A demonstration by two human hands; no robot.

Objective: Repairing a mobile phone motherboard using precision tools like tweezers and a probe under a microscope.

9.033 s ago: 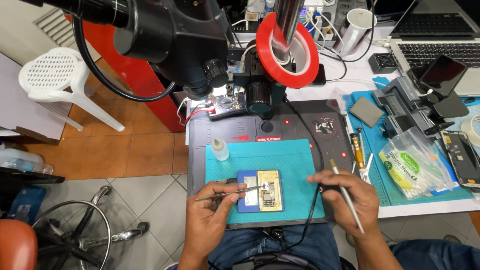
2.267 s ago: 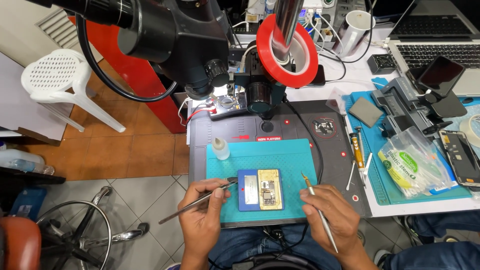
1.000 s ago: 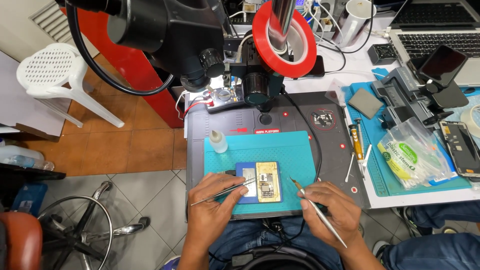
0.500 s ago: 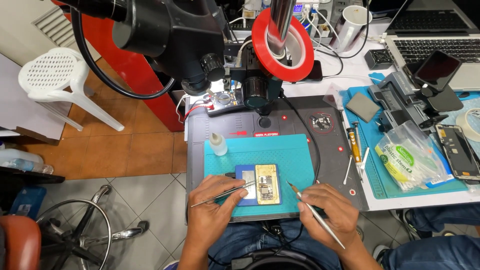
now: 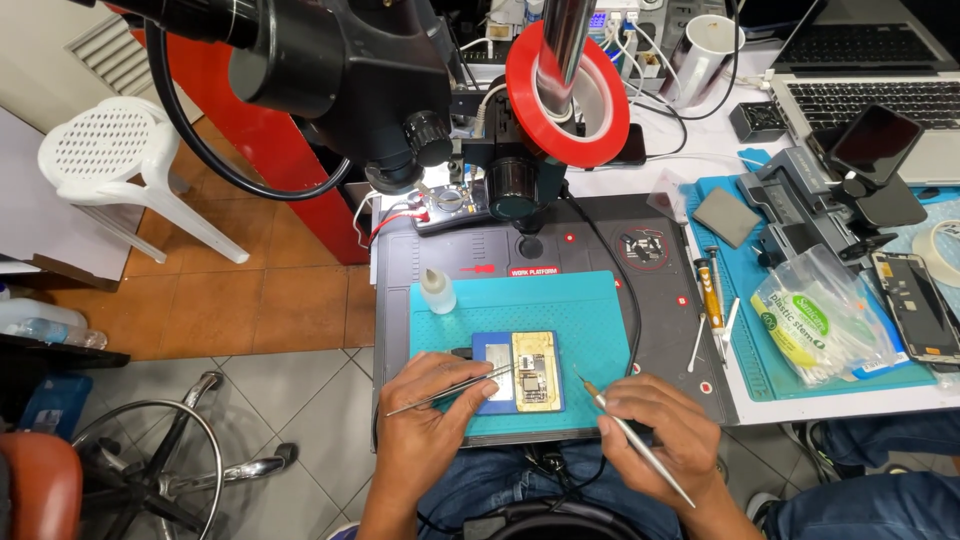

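A small blue and gold circuit board holder lies on the teal work mat. My left hand grips metal tweezers whose tips rest over the holder's left part. My right hand holds a thin pen-like tool like a pencil, its tip pointing up-left just to the right of the holder, slightly apart from it.
A black microscope head and a red tape roll hang above the mat. A small clear bottle stands at the mat's top-left corner. To the right lie hand tools, a plastic bag, a phone and a laptop.
Over the last seconds my left hand brought the tweezers from left of the mat onto the holder. My right hand moved the tool up-left toward the holder's right edge.
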